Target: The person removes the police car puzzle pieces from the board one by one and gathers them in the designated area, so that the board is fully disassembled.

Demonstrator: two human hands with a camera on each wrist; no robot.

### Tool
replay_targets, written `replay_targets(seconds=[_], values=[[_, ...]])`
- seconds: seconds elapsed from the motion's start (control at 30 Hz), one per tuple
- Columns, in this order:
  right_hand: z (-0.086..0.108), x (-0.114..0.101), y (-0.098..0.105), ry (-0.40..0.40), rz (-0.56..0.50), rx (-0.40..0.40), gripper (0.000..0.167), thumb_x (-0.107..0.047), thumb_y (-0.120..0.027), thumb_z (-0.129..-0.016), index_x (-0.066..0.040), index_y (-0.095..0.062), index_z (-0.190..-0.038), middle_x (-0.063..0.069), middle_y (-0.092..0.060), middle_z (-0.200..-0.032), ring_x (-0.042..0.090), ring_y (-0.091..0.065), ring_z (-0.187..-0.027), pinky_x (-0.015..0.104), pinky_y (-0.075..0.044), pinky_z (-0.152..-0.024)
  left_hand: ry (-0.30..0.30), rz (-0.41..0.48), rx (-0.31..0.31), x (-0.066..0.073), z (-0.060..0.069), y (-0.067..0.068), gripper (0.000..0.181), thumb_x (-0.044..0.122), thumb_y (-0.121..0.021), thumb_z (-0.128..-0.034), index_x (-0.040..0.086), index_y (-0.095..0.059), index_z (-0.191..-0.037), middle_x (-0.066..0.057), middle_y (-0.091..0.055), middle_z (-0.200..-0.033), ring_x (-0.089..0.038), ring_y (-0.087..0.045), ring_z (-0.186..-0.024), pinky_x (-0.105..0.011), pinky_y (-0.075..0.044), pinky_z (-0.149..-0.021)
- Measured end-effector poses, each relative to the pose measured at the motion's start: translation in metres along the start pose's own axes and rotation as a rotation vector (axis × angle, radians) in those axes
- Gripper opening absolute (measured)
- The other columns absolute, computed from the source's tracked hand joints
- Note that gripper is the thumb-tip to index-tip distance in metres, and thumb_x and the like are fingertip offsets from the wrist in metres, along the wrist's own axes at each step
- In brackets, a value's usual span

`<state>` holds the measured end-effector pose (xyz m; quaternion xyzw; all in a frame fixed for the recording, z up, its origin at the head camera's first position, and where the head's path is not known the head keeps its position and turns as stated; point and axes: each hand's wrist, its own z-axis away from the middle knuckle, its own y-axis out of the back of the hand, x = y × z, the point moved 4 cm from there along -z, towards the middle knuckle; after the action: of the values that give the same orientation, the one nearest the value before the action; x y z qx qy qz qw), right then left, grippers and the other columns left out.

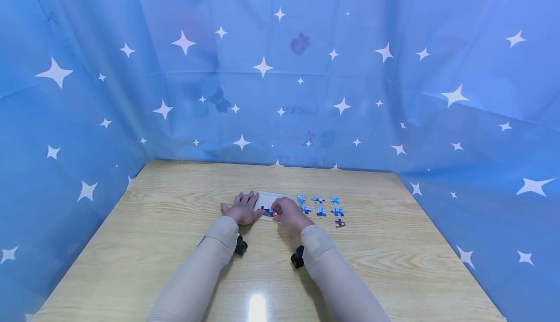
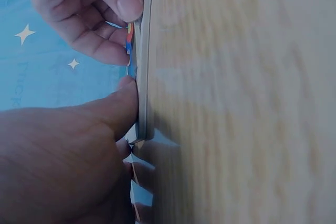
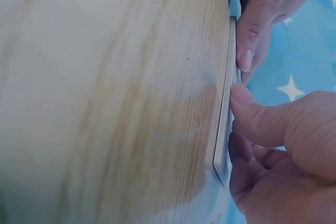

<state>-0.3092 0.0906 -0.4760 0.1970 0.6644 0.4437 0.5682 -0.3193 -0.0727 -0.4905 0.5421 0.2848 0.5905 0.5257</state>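
Note:
A thin white puzzle board (image 1: 268, 198) lies flat on the table between both hands. Along its near side sit dark blue puzzle pieces (image 1: 266, 210), with an orange-marked puzzle piece (image 1: 275, 213) at their right end. My left hand (image 1: 242, 208) rests at the board's left end with fingers spread, its thumb against the near edge. The right hand (image 1: 288, 212) has curled fingers and pinches the orange-marked piece at the board. In the left wrist view, red and blue colour shows beneath those fingertips; the right hand hides much of the board's right part.
Several loose blue puzzle pieces (image 1: 321, 211) lie in rows to the right of the board. A loose orange-and-blue piece (image 1: 340, 223) lies nearer me. The wooden table (image 1: 175, 244) meets a blue star-patterned curtain (image 1: 280, 117) at the back and sides.

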Motion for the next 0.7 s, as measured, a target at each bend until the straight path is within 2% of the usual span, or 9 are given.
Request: replay_targets(seconds=[0.2,0.5,0.7], values=[[-0.0010,0.0028,-0.0003,-0.022,-0.035,0.019,0.017,0.003,-0.073,-0.091,0.001,-0.069,-0.108,0.008,-0.066,-0.099,0.021,-0.062,-0.093,0.041,-0.054,-0.086,-0.013,0.004,-0.007,0.0001,0.0012,0.0001,0.072,0.056,-0.043,-0.1048,0.023,-0.019,-0.165,-0.002,-0.016,-0.170,-0.033,-0.010,-0.156,-0.080,-0.009,-0.109],[-0.0026,0.0003,-0.0020,0.010,-0.001,0.066,0.017,0.008,-0.072,-0.089,0.004,-0.070,-0.105,0.010,-0.067,-0.097,0.023,-0.063,-0.092,0.042,-0.054,-0.086,-0.025,0.021,-0.033,-0.0033,0.0017,0.0021,0.067,0.051,-0.038,-0.1074,0.024,-0.018,-0.165,0.000,-0.013,-0.171,-0.031,-0.008,-0.156,-0.078,-0.007,-0.110],[-0.0016,-0.0018,-0.0025,0.018,0.050,0.098,0.018,0.008,-0.073,-0.088,0.003,-0.072,-0.106,0.012,-0.063,-0.101,0.023,-0.059,-0.092,0.042,-0.054,-0.086,-0.013,0.041,-0.041,-0.0054,-0.0016,0.0008,0.067,0.049,-0.041,-0.1068,0.023,-0.020,-0.164,-0.001,-0.014,-0.170,-0.031,-0.009,-0.156,-0.079,-0.004,-0.110]])
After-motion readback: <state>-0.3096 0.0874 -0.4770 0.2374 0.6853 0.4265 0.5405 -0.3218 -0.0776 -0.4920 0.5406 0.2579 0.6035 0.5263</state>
